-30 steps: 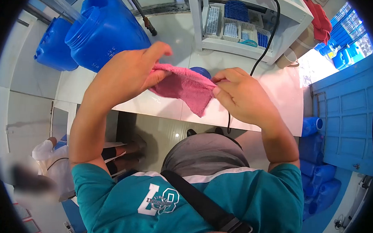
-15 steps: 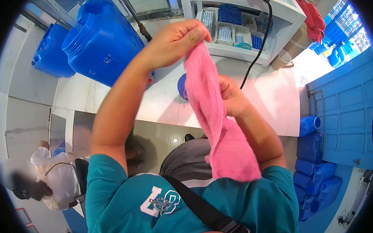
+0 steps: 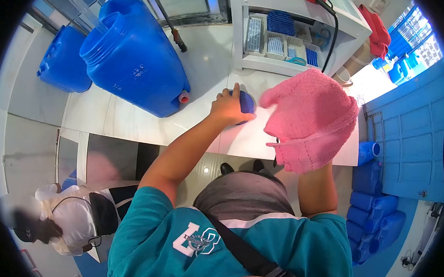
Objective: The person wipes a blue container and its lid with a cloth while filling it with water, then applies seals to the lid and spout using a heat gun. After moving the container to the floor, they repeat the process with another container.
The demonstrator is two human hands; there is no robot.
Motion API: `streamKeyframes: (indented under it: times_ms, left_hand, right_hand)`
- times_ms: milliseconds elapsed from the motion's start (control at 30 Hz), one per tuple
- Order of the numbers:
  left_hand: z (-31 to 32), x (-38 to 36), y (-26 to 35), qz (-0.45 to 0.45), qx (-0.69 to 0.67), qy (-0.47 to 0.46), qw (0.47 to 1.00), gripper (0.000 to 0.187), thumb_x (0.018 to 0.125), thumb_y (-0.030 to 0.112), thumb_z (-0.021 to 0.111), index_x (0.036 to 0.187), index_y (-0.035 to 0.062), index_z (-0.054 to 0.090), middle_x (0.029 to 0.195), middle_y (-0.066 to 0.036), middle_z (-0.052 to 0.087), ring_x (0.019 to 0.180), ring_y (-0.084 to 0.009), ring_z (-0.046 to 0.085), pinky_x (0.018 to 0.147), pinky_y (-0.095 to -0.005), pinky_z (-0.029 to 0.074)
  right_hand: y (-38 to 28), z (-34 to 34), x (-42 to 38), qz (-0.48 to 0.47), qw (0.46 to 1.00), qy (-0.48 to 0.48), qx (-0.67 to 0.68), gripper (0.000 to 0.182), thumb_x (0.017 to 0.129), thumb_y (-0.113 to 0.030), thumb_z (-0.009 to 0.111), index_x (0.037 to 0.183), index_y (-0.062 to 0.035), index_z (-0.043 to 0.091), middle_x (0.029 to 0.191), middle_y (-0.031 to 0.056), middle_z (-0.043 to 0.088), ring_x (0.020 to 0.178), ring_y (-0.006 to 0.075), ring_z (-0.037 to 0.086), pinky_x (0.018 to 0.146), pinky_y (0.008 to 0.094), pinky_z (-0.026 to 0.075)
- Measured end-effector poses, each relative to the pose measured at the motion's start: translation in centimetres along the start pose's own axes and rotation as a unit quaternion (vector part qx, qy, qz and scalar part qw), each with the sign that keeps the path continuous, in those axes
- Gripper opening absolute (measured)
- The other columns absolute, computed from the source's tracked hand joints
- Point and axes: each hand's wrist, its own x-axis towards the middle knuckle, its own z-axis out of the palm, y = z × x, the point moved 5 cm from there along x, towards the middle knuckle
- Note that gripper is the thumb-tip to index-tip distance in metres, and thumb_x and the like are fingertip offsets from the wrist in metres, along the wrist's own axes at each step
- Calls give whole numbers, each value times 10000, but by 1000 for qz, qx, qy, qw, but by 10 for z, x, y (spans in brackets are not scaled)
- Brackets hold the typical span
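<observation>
My left hand [image 3: 226, 108] is on a round blue cap [image 3: 246, 108] that lies on the white tiled counter [image 3: 206, 53]. The thumb is at the cap's near side and the fingers reach over its far side, closed around it. To the right, a pink towel [image 3: 314, 120] hangs bunched in the air over my right hand. It hides that hand's fingers; only my right forearm [image 3: 319, 190] shows below it. The towel is held up above the counter's right part.
A large blue jug [image 3: 131, 60] with an open mouth stands left, a second blue container [image 3: 64, 62] beside it. A white shelf unit [image 3: 279, 67] holds small baskets. Blue jugs [image 3: 372, 214] are stacked by the blue door [image 3: 410, 132]. A person [image 3: 72, 216] is at the lower left.
My left hand has let go of the towel and come down onto the blue cap. The towel, stretched between both hands before, is now bunched at my right hand, further right.
</observation>
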Motion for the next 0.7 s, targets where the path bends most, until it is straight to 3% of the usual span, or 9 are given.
streamKeyframes:
  times_ms: [67, 100, 133, 233, 333, 467, 533, 600, 700]
  left_hand:
    - [-19, -7, 0, -27, -54, -60, 996, 1337, 595, 633, 866, 1575, 8, 206, 1585, -317, 242, 1372, -505, 410, 1069, -479, 457]
    - [-20, -3, -7, -12, -37, 14, 999, 1214, 586, 577, 901, 1499, -27, 377, 1392, -337, 487, 1188, -457, 593, 962, -447, 532]
    - [-15, 4, -19, -15, -40, 16, 999, 1214, 586, 577, 901, 1499, -27, 377, 1392, -337, 487, 1188, -457, 593, 962, -447, 532]
    - [-34, -3, -43, 46, -403, 20, 914, 629, 695, 442, 896, 1045, -26, 662, 854, -170, 709, 806, -243, 706, 764, -408, 581]
    - [-75, -59, -14, 65, -708, -1, 703, 451, 915, 279, 756, 1239, -7, 628, 1115, -111, 711, 992, -184, 684, 895, -363, 550]
    - [-105, -104, 30, 165, -751, 76, 635, 406, 1003, 287, 654, 1290, 6, 594, 1185, -93, 679, 1065, -168, 651, 965, -345, 512]
    - [-121, -118, 54, 239, -836, 64, 490, 605, 1043, 486, 512, 1406, 2, 499, 1356, -142, 598, 1255, -233, 579, 1085, -397, 447]
    - [-137, -123, 58, 268, -843, 24, 466, 818, 1029, 667, 268, 1486, 4, 412, 1483, -177, 497, 1373, -330, 485, 1143, -471, 394]
    - [-129, -118, 57, 324, -820, -68, 467, 851, 1017, 690, 267, 1495, -3, 391, 1500, -176, 477, 1384, -322, 472, 1148, -482, 387]
  right_hand:
    - [6, -2, -10, -5, 999, 31, -6, 709, 941, -514, 621, 1467, -81, 423, 1382, 105, 541, 1236, 265, 553, 1016, 451, 496]
    - [10, -6, -16, -6, 999, 49, -10, 723, 945, -535, 613, 1475, -85, 415, 1396, 108, 533, 1250, 272, 546, 1023, 457, 492]
    - [14, -11, -20, -10, 998, 67, -13, 737, 948, -556, 606, 1482, -89, 408, 1409, 112, 524, 1263, 279, 539, 1030, 464, 489]
    - [29, -36, -26, -32, 994, 35, -96, 890, 872, -602, 705, 1520, -105, 349, 1438, 132, 495, 1313, 313, 496, 1066, 501, 454]
    - [30, -28, -15, -91, 964, -132, -214, 864, 877, -603, 694, 1501, -99, 374, 1433, 146, 501, 1344, 318, 469, 1105, 504, 413]
    - [44, 5, 16, -131, 796, -431, -404, 786, 897, -551, 693, 1464, -81, 417, 1431, 167, 500, 1378, 330, 433, 1141, 515, 359]
    - [49, 32, 18, -89, 809, -390, -432, 682, 869, -470, 725, 1368, -57, 514, 1424, 184, 502, 1382, 342, 424, 1166, 507, 305]
    - [53, 41, 13, -47, 808, -388, -442, 584, 845, -396, 721, 1292, -46, 583, 1418, 192, 504, 1388, 363, 409, 1182, 518, 261]
    - [43, 74, 26, -109, 756, -438, -474, 579, 812, -319, 698, 1300, -25, 593, 1437, 196, 494, 1412, 408, 371, 1204, 528, 218]
